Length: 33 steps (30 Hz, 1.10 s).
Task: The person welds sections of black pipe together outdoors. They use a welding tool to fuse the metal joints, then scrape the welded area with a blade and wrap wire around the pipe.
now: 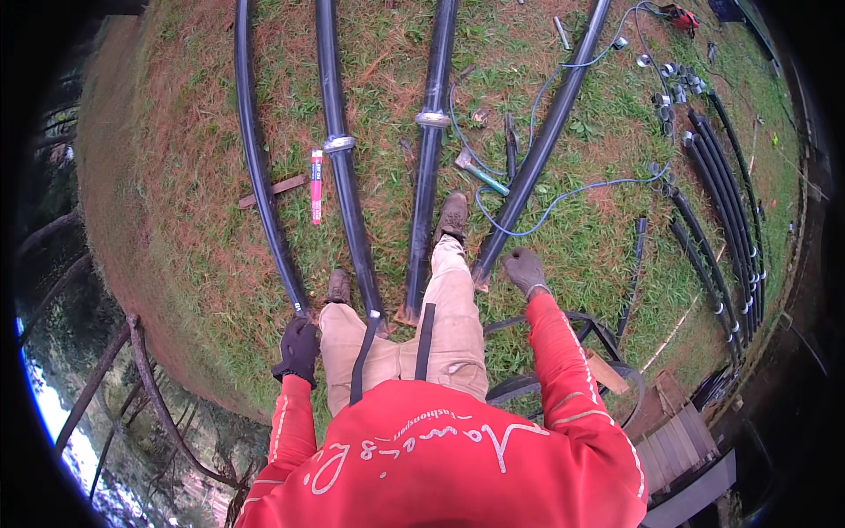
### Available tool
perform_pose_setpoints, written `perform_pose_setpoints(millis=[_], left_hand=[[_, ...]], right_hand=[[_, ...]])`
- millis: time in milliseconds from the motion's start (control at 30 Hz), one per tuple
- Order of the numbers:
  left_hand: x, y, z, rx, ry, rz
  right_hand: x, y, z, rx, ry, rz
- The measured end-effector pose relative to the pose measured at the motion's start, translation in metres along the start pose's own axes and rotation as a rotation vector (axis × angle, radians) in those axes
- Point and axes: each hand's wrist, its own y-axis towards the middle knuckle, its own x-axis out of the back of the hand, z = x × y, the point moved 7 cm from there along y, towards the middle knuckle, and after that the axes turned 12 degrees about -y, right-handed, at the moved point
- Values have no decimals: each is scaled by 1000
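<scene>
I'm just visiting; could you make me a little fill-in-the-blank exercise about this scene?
1. The left hand and the right hand both wear ____.
2. The leftmost long pipe is coloured ____.
3. Between that pipe and the next lies a slim tube coloured mostly ____.
4. The sleeves of the person's top are ____.

Missing words: gloves; black; pink; red.

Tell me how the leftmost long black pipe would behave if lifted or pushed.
The pipe looks round, so it may roll, though the grass could slow it. Its shiny surface might slip. Being long, it would probably feel unwieldy from one end.
</scene>
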Motion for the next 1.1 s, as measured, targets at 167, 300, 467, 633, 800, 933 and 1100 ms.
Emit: perform_pose_setpoints(millis=[167,300,467,633,800,933,1100], left_hand=[[-160,1,-76,-112,-190,284],[-260,64,-96,-164,-199,464],[-313,131,-60,-55,-214,473],[-318,155,-36,13,-208,399],[-329,169,-21,103,-157,360],[-361,175,-24,110,-247,512],[-432,157,-74,-45,-250,783]], right_hand=[[3,121,-9,-39,-27,-61],[-25,215,18,-6,-65,-24],[-40,331,92,139,-112,-233],[-52,430,158,175,-45,-315],[-64,481,179,160,-136,-147],[-64,477,163,215,32,-143],[1,376,112,256,903,-363]])
